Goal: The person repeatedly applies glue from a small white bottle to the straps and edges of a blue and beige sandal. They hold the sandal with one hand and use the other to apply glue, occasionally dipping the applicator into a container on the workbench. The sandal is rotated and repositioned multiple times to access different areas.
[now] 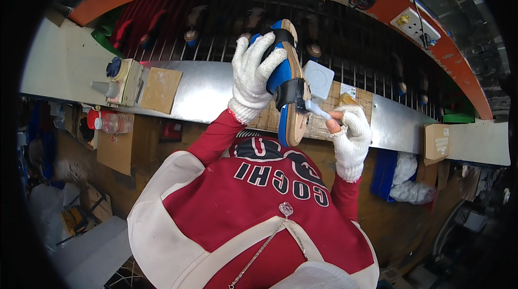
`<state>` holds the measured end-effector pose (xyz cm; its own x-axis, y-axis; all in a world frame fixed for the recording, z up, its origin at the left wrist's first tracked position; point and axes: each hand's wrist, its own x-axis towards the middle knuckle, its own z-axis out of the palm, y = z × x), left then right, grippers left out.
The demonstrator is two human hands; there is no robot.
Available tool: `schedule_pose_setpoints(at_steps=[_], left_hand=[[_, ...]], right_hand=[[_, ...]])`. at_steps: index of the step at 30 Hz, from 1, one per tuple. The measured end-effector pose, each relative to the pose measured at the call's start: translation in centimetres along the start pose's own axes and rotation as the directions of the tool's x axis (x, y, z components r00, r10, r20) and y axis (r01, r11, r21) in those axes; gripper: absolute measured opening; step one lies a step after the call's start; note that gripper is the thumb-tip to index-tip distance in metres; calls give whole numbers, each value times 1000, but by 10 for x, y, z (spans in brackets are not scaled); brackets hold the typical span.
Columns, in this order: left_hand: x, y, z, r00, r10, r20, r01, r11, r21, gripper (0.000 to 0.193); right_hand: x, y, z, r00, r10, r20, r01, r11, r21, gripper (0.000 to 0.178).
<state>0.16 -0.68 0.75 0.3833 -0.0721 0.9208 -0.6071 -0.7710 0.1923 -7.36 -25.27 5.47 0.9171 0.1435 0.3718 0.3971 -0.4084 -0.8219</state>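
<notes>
From afar I have the left hand [253,76] clasped on the sandal [279,77] at one o'clock and the right hand [352,135], at three o'clock, pinching a brush [317,110] against its side.

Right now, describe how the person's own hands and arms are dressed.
The left hand and right hand wear white knitted gloves; the right one leaves the thumb tip bare. The sleeves are dark red, with cream panels toward the shoulders.
</notes>
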Motion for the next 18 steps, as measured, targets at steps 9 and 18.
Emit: schedule_pose_setpoints(at_steps=[9, 18], left_hand=[[-1, 3, 2, 998, -63, 20, 63, 998, 32, 76], [-9, 2, -2, 986, -148, 80, 140, 985, 99, 77]], right_hand=[[2, 6, 16, 980, 197, -18, -190, 965, 183, 21], [-22, -9, 12, 963, 269, -5, -262, 941, 213, 20]])
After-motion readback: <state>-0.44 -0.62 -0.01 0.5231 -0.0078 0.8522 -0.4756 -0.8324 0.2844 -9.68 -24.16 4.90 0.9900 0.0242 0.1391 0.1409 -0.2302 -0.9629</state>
